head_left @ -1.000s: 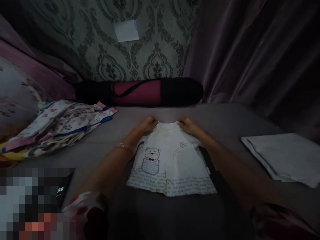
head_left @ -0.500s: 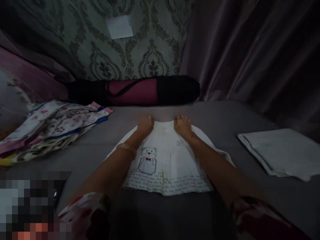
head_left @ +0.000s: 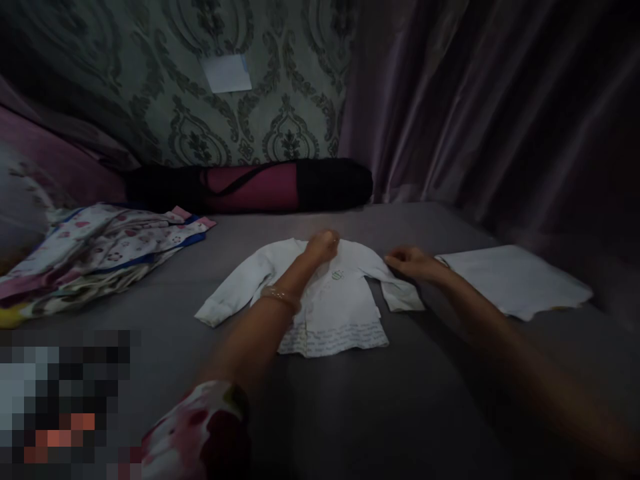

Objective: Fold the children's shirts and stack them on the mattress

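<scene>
Long-sleeved white baby shirt (head_left: 345, 303) lies spread mid-view, its four-o'clock sleeve (head_left: 400, 293) nearest the loosely curled right hand (head_left: 413, 263); left hand (head_left: 324, 245) curls at its twelve-o'clock edge; I can't tell either's hold.

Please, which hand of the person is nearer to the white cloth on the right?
Right. The right hand is at the shirt's sleeve, just left of the white cloth. The left hand is farther left, at the shirt's top edge.

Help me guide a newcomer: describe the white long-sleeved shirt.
On the grey surface, look in front of the black-and-pink cylindrical bag. The shirt lies spread beneath the left hand. Unlike the flat white cloth at right, it shows sleeves and a printed hem.
</scene>
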`<state>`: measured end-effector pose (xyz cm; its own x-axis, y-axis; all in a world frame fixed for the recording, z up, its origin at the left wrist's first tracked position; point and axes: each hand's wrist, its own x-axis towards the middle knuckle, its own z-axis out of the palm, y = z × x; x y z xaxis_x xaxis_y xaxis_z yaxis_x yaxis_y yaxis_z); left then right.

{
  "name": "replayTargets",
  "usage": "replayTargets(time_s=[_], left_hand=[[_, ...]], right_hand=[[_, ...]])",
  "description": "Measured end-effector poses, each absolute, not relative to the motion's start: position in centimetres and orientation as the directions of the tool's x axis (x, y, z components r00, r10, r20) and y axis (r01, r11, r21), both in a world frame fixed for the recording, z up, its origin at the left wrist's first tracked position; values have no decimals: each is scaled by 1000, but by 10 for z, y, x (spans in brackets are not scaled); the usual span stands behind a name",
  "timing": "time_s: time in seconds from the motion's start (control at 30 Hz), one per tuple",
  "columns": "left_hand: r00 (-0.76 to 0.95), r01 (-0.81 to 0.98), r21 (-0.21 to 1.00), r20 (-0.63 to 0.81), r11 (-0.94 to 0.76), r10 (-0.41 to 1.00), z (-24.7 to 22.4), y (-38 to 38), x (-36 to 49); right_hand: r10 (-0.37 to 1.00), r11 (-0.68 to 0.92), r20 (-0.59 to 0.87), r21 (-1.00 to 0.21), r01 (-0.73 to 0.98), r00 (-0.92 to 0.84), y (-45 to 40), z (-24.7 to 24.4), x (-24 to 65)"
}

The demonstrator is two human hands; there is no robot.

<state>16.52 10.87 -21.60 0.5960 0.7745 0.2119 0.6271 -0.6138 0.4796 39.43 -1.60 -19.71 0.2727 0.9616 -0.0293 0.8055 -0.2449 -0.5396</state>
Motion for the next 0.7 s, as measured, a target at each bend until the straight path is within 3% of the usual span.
replayTargets(time_s=[0.17,0.3,0.43,0.5,0.6,0.7], left_hand=[[592,596,500,255,-628,764,-246,82,206],[500,526,599,357,-604,789,-268,76,214],[465,473,669,363,-573,808,-277,79,211],[472,455,688,352,-565,808,-275,79,209],[470,415,714,362,-563,805,-269,76,204],[491,429,677,382,-599,783,-264,72,201]], right_hand=[[950,-312,-140,-455,834,279,-72,-200,399],[958,-283,-174,-436,854,228,-79,-203,388],[966,-236,-189,-386,892,174,-68,-192,391],[983,-179,-81,-243,953,164,-64,-181,397],[977,-79,207,136,988,49,-64,-171,407],[965,2,241,394,919,-105,-68,-180,417]])
